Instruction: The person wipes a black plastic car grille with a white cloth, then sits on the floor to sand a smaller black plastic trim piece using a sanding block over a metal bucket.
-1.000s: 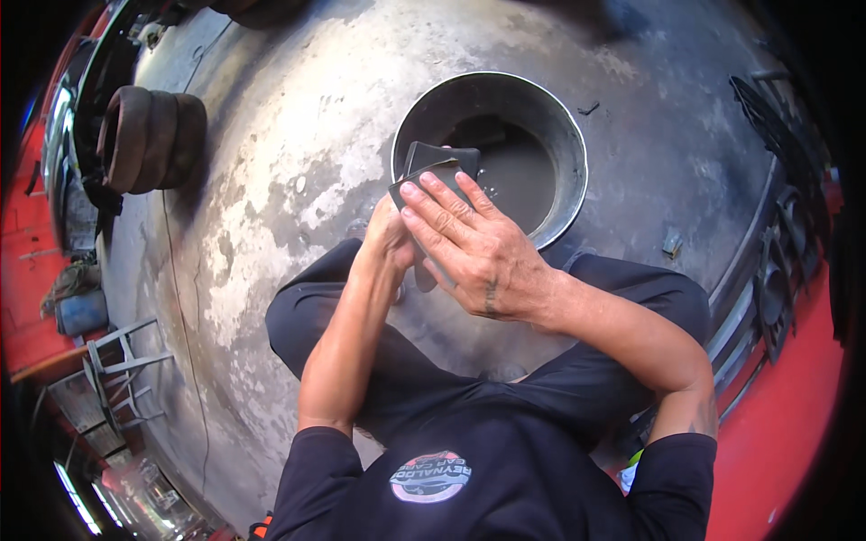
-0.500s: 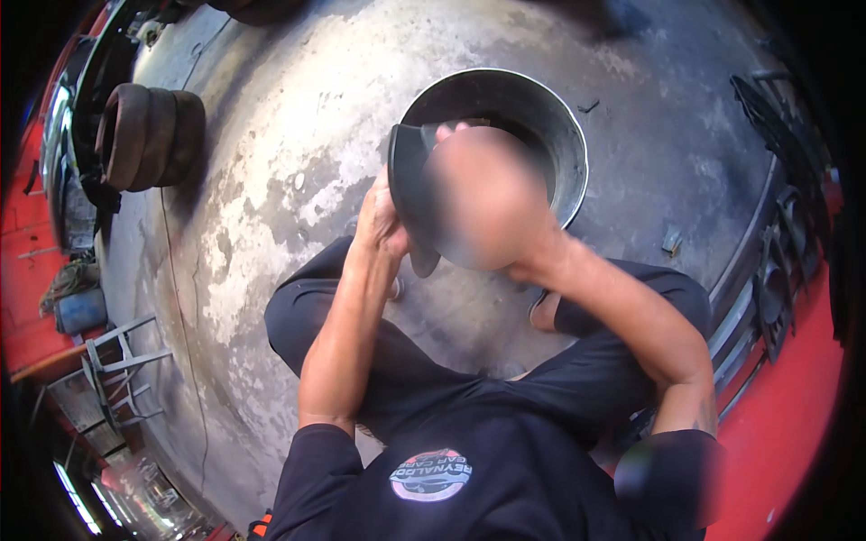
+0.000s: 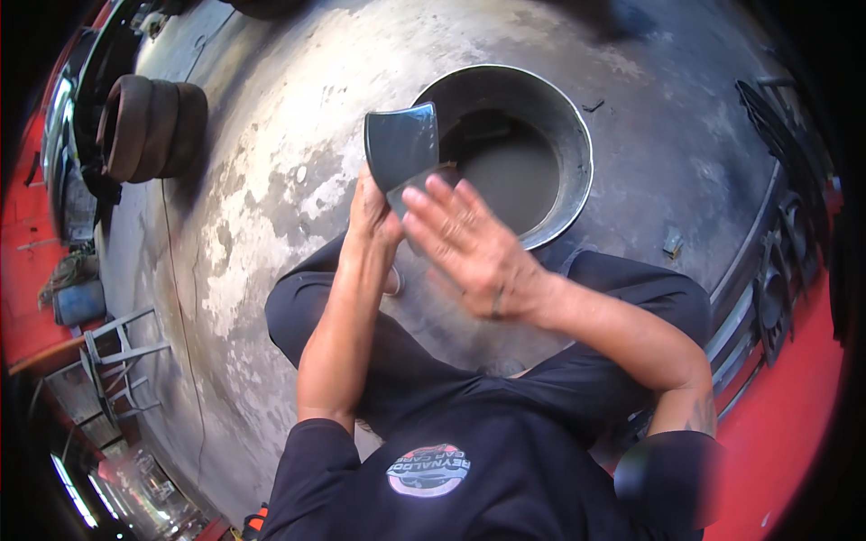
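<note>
A dark, glossy curved panel stands tilted over the left rim of a round black tub with murky grey water inside. Gripping the panel's lower left edge, my left hand is closed, its fingers partly hidden behind the piece. My right hand lies across the panel's lower part with fingers stretched flat, a little blurred. A thin, dull grey sheet shows around its fingertips; I cannot tell its kind for sure.
Stacked worn tyres lie on the stained concrete floor to the left. A grey metal stand and blue container are at the lower left. Dark car parts line the right side. My bent knees flank the near floor.
My right hand has moved down and left toward me, uncovering the upper panel and the water. The panel is turned so its glossy face shows. My left hand keeps its grip.
</note>
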### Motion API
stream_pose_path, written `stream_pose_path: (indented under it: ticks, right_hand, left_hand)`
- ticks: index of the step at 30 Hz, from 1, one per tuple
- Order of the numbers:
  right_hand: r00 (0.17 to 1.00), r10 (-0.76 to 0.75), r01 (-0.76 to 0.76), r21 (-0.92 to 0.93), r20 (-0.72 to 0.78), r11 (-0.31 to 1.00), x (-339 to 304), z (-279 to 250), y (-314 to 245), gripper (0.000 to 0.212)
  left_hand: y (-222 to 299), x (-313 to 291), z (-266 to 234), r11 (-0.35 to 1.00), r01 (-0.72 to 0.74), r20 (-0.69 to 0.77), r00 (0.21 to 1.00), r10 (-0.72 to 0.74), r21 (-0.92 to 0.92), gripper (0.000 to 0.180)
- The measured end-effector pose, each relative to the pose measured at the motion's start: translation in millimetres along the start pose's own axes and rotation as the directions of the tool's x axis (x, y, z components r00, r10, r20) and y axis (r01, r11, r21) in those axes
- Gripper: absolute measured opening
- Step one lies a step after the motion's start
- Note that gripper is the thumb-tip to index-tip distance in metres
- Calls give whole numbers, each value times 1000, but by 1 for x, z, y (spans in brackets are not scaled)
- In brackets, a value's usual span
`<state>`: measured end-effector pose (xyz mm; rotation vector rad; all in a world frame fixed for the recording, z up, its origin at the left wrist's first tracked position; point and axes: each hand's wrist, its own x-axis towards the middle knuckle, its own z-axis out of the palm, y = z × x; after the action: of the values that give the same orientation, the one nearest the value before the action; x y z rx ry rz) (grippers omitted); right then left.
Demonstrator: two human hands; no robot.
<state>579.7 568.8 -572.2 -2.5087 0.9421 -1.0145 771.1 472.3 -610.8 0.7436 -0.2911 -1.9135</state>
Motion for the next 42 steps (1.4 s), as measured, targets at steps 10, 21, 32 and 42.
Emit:
stream_pose_path:
  ticks: [10,21,32,42]
  right_hand:
    - [943,332,-309,299,-28,903,15,-7,48,50]
    - [994,57,-47,-115,90,992,22,-8,36,54]
    - [878,465,-371,456,-111,809,24,-9,40,55]
    - [921,383,-322,409,-75,854,22,-10,34,55]
  left_hand:
    - [-1,-6,30,995,20,30,999,-17,-97,34]
    - [-8,3,8,997,-78,-234,969,80,20,18]
    - [-21,-10,43,947,-269,-87,954,286,175,31]
    - [-15,-11,51,985,-171,71,983,171,-6,39]
